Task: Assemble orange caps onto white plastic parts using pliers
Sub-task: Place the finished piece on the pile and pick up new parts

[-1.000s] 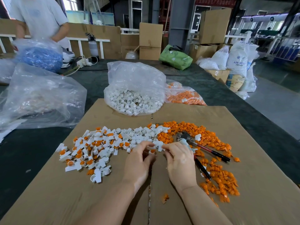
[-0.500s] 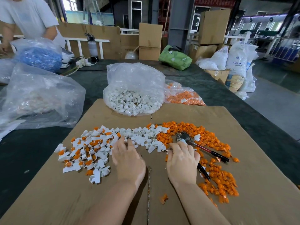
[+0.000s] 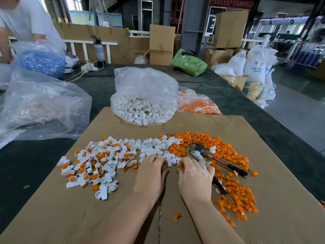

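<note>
My left hand (image 3: 151,175) reaches into the near edge of the loose white plastic parts (image 3: 158,147), its fingers curled down over one white part. My right hand (image 3: 195,176) is beside it at the edge of the orange caps (image 3: 228,152), with thumb and forefinger pinching an orange cap. The pliers (image 3: 219,162), with red and black handles, lie on the orange caps just right of my right hand, and no hand holds them. A heap of white parts with orange caps fitted (image 3: 98,162) lies to the left.
Everything sits on a cardboard sheet (image 3: 263,217) on a dark table. Behind it stand a clear bag of white parts (image 3: 144,103), a bag of orange caps (image 3: 198,104) and a large clear bag (image 3: 38,106). A person (image 3: 22,23) works at the far left.
My left hand went left to the heap of fitted parts, then came back to the white parts. My right hand shifted slightly forward onto the orange caps. The pliers stayed put.
</note>
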Demonstrator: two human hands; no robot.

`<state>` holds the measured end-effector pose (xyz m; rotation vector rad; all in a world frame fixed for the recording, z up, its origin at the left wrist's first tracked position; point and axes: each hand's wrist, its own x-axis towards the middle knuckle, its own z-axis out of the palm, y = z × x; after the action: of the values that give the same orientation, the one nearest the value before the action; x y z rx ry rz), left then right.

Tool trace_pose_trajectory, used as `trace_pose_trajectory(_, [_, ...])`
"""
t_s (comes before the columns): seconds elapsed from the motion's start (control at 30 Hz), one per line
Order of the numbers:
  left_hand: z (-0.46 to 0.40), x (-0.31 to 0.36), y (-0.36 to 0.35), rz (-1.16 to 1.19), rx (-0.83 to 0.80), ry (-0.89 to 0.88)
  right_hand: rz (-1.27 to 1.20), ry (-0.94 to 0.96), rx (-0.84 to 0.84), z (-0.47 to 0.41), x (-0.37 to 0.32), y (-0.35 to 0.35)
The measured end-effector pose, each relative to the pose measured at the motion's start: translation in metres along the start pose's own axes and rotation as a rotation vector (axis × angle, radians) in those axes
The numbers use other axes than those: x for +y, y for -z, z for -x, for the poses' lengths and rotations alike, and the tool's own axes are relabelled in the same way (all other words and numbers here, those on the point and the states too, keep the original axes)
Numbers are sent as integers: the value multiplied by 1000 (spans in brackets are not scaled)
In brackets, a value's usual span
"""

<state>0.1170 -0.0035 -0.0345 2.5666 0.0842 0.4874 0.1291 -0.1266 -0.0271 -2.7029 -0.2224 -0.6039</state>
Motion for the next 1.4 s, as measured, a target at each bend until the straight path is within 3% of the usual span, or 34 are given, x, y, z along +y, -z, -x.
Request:
trace_pose_trajectory(0.13, [2,3,2,76,22,-8,-69,-1,-109,-3,4,-3])
trace_pose_trajectory(0.53, [1,8,3,165,-24,-9,-161,75,82,1,0,2])
trace_pose_trajectory(0.67, [-1,6,5,249,1,59,-174,94,84,0,1,-1])
trace_pose_trajectory(0.9, [1,7,9,288,23,15,-238,90,74,0,3,0])
trace_pose_trajectory(1.03, [2,5,9,265,-6,51,-244,105,92,0,3,0])
trace_pose_trajectory(1.2, [3,5,13,462,21,202,-385,54,67,0,3,3])
trace_pose_trajectory(1.4, [3,5,15,509,3,224,-418,122,56,2,0,9])
